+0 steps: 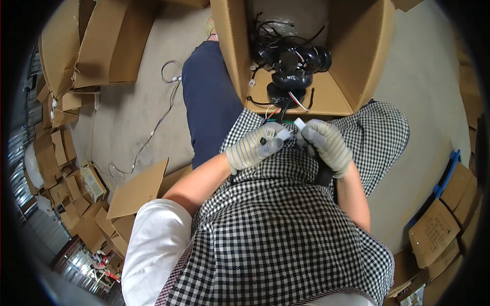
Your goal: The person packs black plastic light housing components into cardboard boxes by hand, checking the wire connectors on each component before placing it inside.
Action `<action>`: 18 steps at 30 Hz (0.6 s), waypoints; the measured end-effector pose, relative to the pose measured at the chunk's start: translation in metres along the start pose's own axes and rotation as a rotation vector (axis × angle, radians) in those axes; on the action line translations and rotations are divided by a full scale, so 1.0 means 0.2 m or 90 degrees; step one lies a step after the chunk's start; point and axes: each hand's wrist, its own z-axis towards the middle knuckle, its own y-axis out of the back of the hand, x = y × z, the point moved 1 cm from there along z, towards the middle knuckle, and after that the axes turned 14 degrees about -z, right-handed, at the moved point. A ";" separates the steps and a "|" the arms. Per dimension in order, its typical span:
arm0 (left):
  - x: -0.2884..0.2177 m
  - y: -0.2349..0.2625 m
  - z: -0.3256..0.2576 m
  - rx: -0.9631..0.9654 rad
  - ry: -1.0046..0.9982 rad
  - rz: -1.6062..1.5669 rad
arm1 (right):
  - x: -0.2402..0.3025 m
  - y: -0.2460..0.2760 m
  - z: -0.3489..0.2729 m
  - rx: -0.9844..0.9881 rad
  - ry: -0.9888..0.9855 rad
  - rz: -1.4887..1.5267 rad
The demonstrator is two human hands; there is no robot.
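Note:
Above my lap, my left hand (255, 146) and my right hand (329, 146), both in striped work gloves, are held close to each other. Between the thumb and fingers of the left one is a white plastic connector (283, 134). My right fingers pinch another white connector (299, 123), and a small gap shows between the two. Thin coloured wires (273, 113) run from near my hands toward the box. Just beyond lies a black round-bodied part (286, 95) with cables, on a pile of similar black parts (293, 58). What my curled fingertips cover is hidden.
An open cardboard box (352, 86) stands on its side in front of me, between my legs. A long cable (152, 133) with small connectors trails over the floor at left. Cardboard boxes (109, 46) crowd the left, and stacked cartons (434, 232) with a blue edge stand at right.

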 end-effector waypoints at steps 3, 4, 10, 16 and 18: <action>0.03 0.03 -0.03 -0.061 0.090 0.029 | 0.03 0.01 -0.02 0.021 0.072 -0.103; 0.04 0.03 -0.03 -0.073 0.086 0.038 | 0.04 0.01 -0.01 0.019 0.118 -0.222; 0.02 0.02 -0.04 -0.084 0.140 0.101 | 0.08 0.04 0.00 0.024 0.184 -0.330; 0.08 0.01 -0.04 -0.128 0.014 0.047 | 0.04 -0.02 -0.05 0.096 0.010 -0.033; 0.06 0.00 -0.04 -0.168 0.028 0.178 | 0.03 -0.08 -0.07 0.037 -0.056 0.141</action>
